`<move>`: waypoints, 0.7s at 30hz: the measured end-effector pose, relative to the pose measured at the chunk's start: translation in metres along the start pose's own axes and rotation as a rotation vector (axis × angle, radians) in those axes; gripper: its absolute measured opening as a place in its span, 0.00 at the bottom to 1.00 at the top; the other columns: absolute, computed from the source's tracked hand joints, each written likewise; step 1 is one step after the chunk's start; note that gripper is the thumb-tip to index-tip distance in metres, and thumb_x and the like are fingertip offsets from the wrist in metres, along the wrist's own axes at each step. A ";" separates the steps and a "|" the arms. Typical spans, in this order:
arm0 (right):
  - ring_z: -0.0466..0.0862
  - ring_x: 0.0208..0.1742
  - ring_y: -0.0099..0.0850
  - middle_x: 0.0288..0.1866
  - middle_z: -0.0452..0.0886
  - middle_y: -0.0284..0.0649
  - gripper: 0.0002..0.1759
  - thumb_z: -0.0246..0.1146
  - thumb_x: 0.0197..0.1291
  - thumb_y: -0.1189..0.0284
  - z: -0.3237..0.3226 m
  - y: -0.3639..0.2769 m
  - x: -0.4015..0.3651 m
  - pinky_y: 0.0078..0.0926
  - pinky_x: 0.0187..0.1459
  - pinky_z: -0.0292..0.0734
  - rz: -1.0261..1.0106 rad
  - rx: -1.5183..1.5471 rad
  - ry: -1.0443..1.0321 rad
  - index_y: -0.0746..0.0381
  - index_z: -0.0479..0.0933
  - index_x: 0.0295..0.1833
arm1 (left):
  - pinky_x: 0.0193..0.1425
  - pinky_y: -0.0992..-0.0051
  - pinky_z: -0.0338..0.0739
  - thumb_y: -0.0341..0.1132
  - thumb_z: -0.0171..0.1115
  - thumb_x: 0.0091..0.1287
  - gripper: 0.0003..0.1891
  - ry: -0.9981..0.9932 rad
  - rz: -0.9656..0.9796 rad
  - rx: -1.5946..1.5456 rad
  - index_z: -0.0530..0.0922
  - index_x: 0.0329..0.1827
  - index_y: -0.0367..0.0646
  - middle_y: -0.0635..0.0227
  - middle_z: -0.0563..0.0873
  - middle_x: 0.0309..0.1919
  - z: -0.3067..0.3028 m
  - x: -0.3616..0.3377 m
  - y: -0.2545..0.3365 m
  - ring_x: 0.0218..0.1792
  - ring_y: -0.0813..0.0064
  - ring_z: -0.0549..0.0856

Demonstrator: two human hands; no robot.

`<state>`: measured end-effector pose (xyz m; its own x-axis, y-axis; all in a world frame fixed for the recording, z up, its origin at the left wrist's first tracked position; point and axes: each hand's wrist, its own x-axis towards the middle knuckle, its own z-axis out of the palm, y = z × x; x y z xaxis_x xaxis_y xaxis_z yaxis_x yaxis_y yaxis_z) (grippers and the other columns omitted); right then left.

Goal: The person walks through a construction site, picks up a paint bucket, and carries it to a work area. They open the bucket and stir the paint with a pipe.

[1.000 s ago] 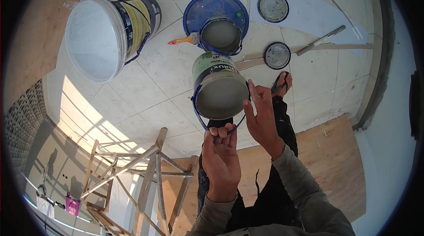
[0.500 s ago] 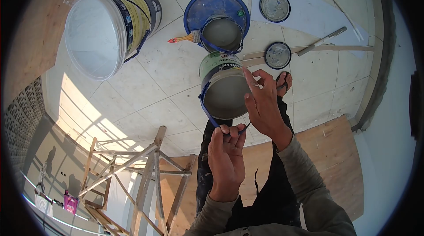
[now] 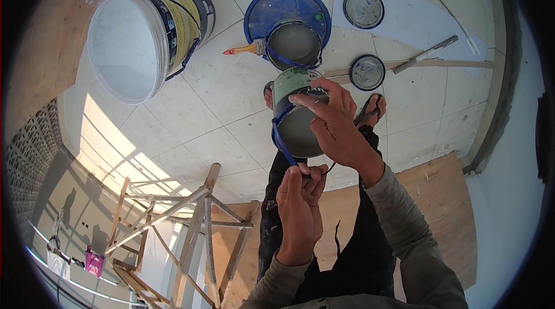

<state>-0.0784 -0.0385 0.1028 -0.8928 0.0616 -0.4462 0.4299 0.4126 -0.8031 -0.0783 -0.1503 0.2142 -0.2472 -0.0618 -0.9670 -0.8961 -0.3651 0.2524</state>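
Note:
A small paint can with a green and dark label hangs tilted in front of my legs, grey paint inside. My left hand is closed around its blue strap handle. Across the can's right side and label reaches my right hand, fingers apart, index finger stretched leftward at the rim. Just beyond stands a second can of grey paint on a large blue lid. A paintbrush with an orange-red handle rests against that second can's left side.
A big white bucket stands at upper left. Two round can lids, a white sheet, a long thin stick and a grey-tipped tool lie to the right. Wooden trestles stand lower left.
My right hand has shifted from the can's right edge leftward over its label and rim. The can has moved slightly right, still hanging from my left hand.

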 end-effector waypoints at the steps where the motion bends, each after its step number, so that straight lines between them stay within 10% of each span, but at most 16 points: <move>1: 0.57 0.68 0.45 0.66 0.61 0.46 0.25 0.50 0.53 0.77 -0.002 -0.002 0.001 0.46 0.67 0.48 0.049 0.066 -0.038 0.59 0.77 0.57 | 0.61 0.68 0.73 0.40 0.43 0.77 0.10 0.004 -0.005 0.005 0.70 0.39 0.46 0.71 0.77 0.36 0.000 0.000 0.000 0.51 0.71 0.81; 9: 0.57 0.70 0.37 0.69 0.59 0.42 0.21 0.47 0.56 0.76 -0.014 0.031 0.007 0.34 0.67 0.55 0.268 0.859 0.007 0.60 0.78 0.54 | 0.62 0.68 0.72 0.40 0.44 0.77 0.10 0.023 -0.015 0.005 0.71 0.39 0.46 0.72 0.77 0.35 -0.012 0.007 -0.004 0.51 0.72 0.81; 12: 0.60 0.69 0.35 0.66 0.65 0.43 0.24 0.48 0.57 0.76 -0.019 0.034 0.001 0.25 0.64 0.60 0.248 0.592 0.028 0.63 0.73 0.60 | 0.62 0.68 0.72 0.40 0.44 0.77 0.10 0.027 -0.006 0.004 0.71 0.39 0.46 0.72 0.77 0.34 -0.012 0.008 -0.005 0.51 0.72 0.81; 21: 0.66 0.67 0.37 0.59 0.76 0.47 0.40 0.48 0.57 0.76 -0.003 0.004 -0.025 0.49 0.69 0.38 0.178 0.026 0.132 0.70 0.43 0.75 | 0.63 0.69 0.71 0.41 0.46 0.77 0.11 0.009 0.006 -0.006 0.71 0.39 0.46 0.72 0.77 0.35 -0.010 0.008 -0.006 0.50 0.72 0.80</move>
<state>-0.0545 -0.0359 0.1120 -0.8119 0.2502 -0.5275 0.5838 0.3612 -0.7272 -0.0711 -0.1575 0.2045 -0.2494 -0.0722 -0.9657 -0.8922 -0.3706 0.2581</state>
